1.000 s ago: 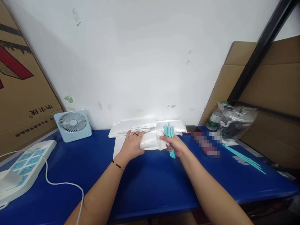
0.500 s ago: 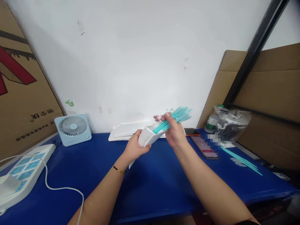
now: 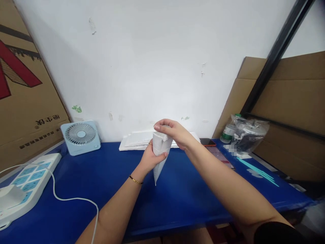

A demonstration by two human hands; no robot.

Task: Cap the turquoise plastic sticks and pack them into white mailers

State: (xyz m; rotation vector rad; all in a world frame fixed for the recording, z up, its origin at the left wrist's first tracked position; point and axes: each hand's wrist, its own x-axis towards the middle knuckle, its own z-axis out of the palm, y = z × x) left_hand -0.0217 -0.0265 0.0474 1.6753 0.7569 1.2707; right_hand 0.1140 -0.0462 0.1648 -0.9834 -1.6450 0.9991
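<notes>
My left hand point(image 3: 149, 159) is closed round a white padded bag point(image 3: 161, 144), its thumb across the front. The bag stands upright in the air, tapering to a point low down. Over its open mouth bends my right hand point(image 3: 172, 130), with fingers curled and thumb close to the fingertips. It touches the top edge, and whatever lies under the palm is hidden. No teal sticks show at the bag's mouth from this angle. Several loose teal sticks point(image 3: 257, 171) lie on the blue table at the right.
A stack of white bags point(image 3: 129, 142) lies against the wall. At left are a light blue fan point(image 3: 80, 137) and a power strip point(image 3: 33, 183) with a white cable. At right are phones point(image 3: 208, 141), a bottle point(image 3: 228, 133), a clear plastic bag point(image 3: 250, 135) and cardboard point(image 3: 291, 98).
The bag has turned from slanted to upright. The teal bundle that stuck out of it under my right hand is out of sight. My right hand has moved left over the bag's mouth.
</notes>
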